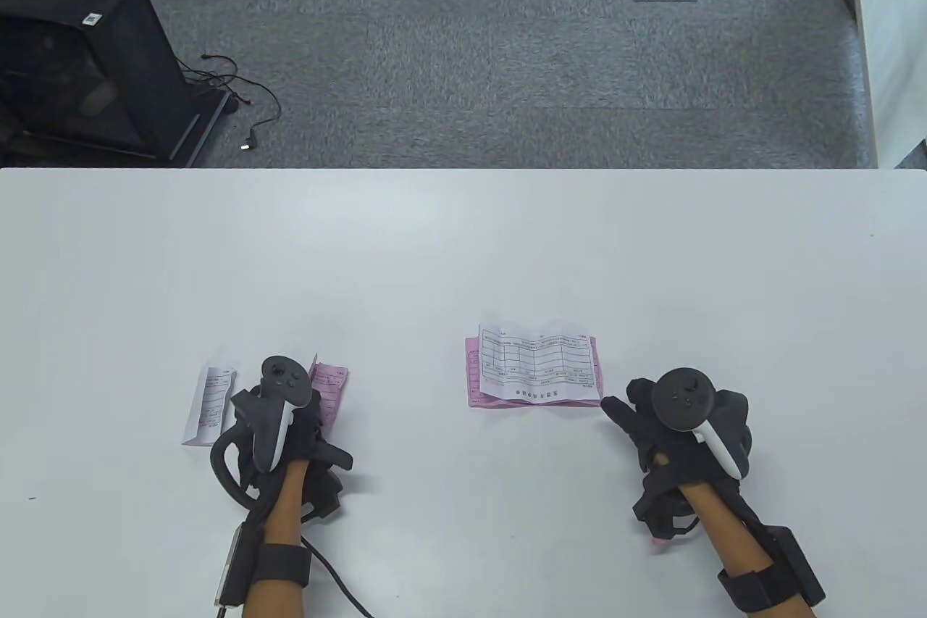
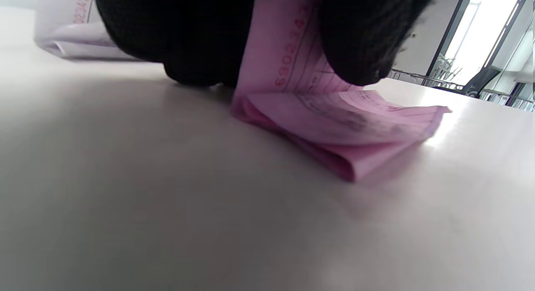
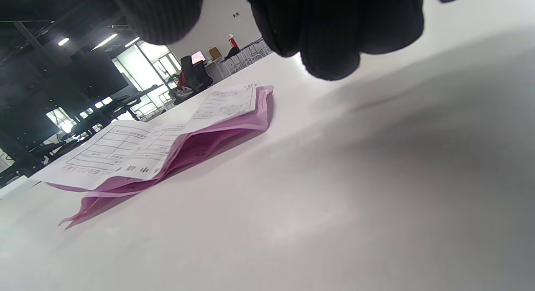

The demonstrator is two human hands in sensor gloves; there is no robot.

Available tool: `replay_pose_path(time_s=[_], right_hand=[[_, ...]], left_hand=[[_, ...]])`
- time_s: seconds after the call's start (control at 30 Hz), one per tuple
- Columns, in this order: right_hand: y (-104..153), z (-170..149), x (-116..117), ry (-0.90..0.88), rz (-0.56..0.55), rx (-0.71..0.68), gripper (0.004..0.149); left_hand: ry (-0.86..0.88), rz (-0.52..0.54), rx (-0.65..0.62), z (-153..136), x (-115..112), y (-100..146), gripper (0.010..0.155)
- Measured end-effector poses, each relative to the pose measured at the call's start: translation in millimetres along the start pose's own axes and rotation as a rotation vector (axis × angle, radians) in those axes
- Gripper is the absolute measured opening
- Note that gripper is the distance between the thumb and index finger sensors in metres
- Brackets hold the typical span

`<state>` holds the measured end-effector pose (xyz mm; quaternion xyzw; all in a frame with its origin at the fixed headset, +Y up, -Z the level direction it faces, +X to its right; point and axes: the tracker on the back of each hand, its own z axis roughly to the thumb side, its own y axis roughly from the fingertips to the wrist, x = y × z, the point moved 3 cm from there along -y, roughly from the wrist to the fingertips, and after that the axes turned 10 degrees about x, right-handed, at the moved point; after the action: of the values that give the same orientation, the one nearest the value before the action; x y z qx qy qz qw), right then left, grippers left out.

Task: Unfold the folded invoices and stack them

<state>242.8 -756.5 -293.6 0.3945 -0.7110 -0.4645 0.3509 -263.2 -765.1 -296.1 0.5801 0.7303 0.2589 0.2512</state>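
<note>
Mid-table, the stack (image 1: 532, 370) holds an unfolded white invoice over pink. Left hand (image 1: 279, 422) fingers (image 2: 359, 40) pinch the folded pink invoice (image 2: 334, 128); the folded white invoice (image 1: 210, 405) waits. Right hand (image 1: 684, 429) holds nothing, finger pose unclear.

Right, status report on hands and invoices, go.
Left hand pinches folded pink invoice, one flap lifted. Right hand free, beside the stack: white sheet over pink. Folded white invoice waiting at left. Nothing in the way.

A: What's on the white table (image 1: 463, 248)?
B: Lower left, a folded white invoice (image 1: 208, 406) and a folded pink invoice (image 1: 327, 390). Lower centre-right, an unfolded white invoice (image 1: 537, 363) atop a pink sheet (image 1: 474, 386)
</note>
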Motion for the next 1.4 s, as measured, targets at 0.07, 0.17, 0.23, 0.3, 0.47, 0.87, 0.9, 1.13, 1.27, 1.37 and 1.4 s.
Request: replay_pose_path(time_s=[0.07,0.17,0.23,0.3,0.47,0.87,0.9,1.13,1.27,1.37,1.4], right_hand=[[1.4,-0.7,0.5,-0.012,0.006,-0.011,0.069],[5.3,-0.3,-0.2,-0.039,0.005,-0.036,0.068],[8.7,1.8,-0.5,-0.052,0.008,-0.051,0.068],[15.0,7.8,-0.8,-0.068,0.013,-0.083,0.068],[31.4,27.7,7.7,-0.19,0.108,-0.19,0.069],[62.8,55.3,44.5,-0.602,0.472,-0.301,0.097],[63.5,56.5,48.4,-0.608,0.474,-0.297,0.096],[58.8,49.7,51.4,-0.685,0.341,-0.244,0.039],[58.2,50.2,45.4,-0.622,0.318,-0.292,0.038],[58.3,51.7,41.8,-0.547,0.294,-0.32,0.038],[58.0,51.6,40.9,-0.532,0.29,-0.325,0.038]], left_hand=[[0.022,0.039,-0.006,-0.9,2.7,1.6,0.044],[0.156,0.07,-0.074,0.2,11.1,11.9,0.042],[0.235,0.073,-0.122,1.8,19.0,20.7,0.042],[0.423,-0.025,-0.188,5.7,25.1,36.7,0.042],[0.742,-0.24,-0.382,27.7,28.5,82.3,0.041],[0.836,-0.475,-0.599,68.3,-22.0,171.6,0.042],[0.829,-0.481,-0.614,69.0,-24.5,174.6,0.042],[0.771,-0.555,-0.672,69.8,-37.3,182.2,0.043],[0.71,-0.536,-0.676,66.6,-40.3,181.4,0.04],[0.635,-0.471,-0.691,67.2,-37.4,182.4,0.04],[0.62,-0.465,-0.694,67.3,-36.9,182.3,0.04]])
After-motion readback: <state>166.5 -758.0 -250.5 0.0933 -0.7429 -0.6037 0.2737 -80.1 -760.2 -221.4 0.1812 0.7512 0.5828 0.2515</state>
